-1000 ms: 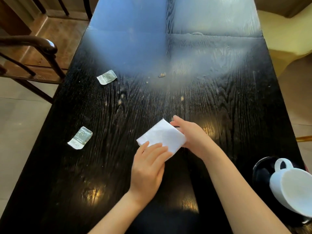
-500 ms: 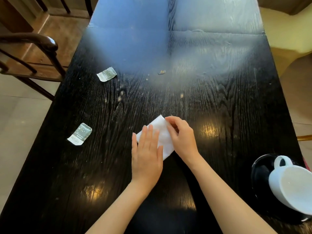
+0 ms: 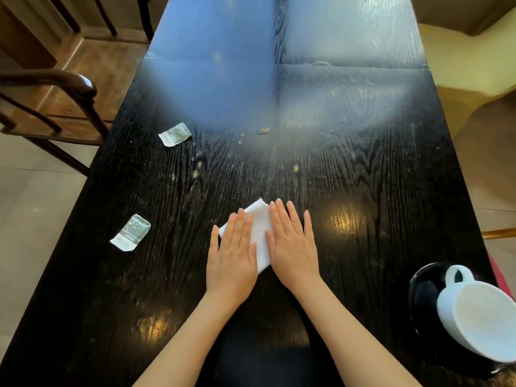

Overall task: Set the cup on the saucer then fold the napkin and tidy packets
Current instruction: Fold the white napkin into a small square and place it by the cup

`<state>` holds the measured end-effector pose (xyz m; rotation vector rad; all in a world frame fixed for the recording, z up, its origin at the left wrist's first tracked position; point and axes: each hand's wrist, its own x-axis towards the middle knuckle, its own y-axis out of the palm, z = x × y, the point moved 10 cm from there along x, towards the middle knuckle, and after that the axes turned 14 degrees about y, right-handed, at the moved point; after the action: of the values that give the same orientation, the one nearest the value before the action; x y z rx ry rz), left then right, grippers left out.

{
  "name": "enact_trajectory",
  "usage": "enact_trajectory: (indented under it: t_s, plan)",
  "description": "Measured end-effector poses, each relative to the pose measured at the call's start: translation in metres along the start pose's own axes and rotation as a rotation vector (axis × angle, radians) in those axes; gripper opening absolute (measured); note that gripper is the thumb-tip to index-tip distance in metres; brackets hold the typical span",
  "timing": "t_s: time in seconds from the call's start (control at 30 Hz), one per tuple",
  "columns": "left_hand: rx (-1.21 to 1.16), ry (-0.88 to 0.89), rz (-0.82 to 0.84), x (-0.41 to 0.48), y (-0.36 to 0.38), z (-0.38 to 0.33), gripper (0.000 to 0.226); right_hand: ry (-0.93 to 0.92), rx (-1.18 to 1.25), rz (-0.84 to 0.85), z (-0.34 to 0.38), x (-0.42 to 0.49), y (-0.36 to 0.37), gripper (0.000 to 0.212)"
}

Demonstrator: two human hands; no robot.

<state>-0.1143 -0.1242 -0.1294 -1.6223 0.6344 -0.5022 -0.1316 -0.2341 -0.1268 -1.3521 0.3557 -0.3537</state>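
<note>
**Both palms flat on the folded napkin**

Across nearly the whole view runs a long black wooden table [image 3: 363, 191], its grain catching glare at the far end and small glints of light nearer the person. Off its left edge stands a dark wooden chair [image 3: 69, 88] on a pale tiled floor, and a yellowish seat [image 3: 469, 68] shows past the far right corner.

At the near right corner of the table, a white cup [image 3: 480, 317] sits on a black saucer [image 3: 424, 291], its handle turned towards the far side; it looks tilted rather than level, though the wide lens makes that hard to judge.

Near the middle, the left hand [image 3: 233, 255] and the right hand [image 3: 293, 247] lie side by side, palms down and fingers stretched out straight, pressing on a white folded napkin [image 3: 259, 227]. Neither hand pinches anything. The napkin shows in the strip between them, with one corner poking out beyond the fingertips and another at the left.

Well to the left of the hands lies a small pale packet [image 3: 130, 233] with printing on it. A second packet [image 3: 175, 134] lies farther off, also towards the left edge. A tiny brownish scrap [image 3: 263, 131] rests near the table's centre line, too small to identify.
</note>
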Motion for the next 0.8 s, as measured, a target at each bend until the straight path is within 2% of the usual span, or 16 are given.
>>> enact_trajectory:
  t_s: [0.07,0.2,0.33,0.4,0.53,0.6,0.67,0.73,0.8]
  plan:
    - [-0.008,0.003,-0.015,0.001,-0.005,0.004,0.054,0.01,-0.033,0.01,-0.005,0.0,0.002,0.054]
    - [-0.117,-0.107,-0.035,0.025,-0.027,0.027,0.054,0.022,-0.055,0.018,-0.007,0.002,0.004,0.055]
    - [-0.336,-0.116,0.161,0.066,-0.018,0.023,0.039,0.035,-0.066,0.053,-0.006,0.002,0.004,0.055]
    - [-0.327,-0.106,0.244,0.078,-0.013,0.018,0.037,0.043,-0.066,0.068,-0.008,0.003,0.003,0.055]
    - [-0.323,-0.066,0.24,0.073,-0.019,0.014,0.028,0.07,-0.026,0.086,-0.011,0.003,0.001,0.056]
    - [-0.458,-0.075,0.174,0.063,-0.024,0.015,0.021,0.15,0.091,0.082,-0.015,0.004,-0.006,0.056]
    - [-0.642,-0.132,0.081,0.048,-0.026,0.023,0.019,0.301,0.346,0.09,-0.02,0.001,-0.021,0.052]
    - [-0.837,-0.244,-0.037,0.032,-0.028,0.034,0.02,0.461,0.608,0.076,-0.022,-0.007,-0.033,0.048]
    - [-0.998,-0.367,-0.149,0.017,-0.029,0.04,0.024,0.668,0.818,0.166,-0.023,-0.018,-0.025,0.049]
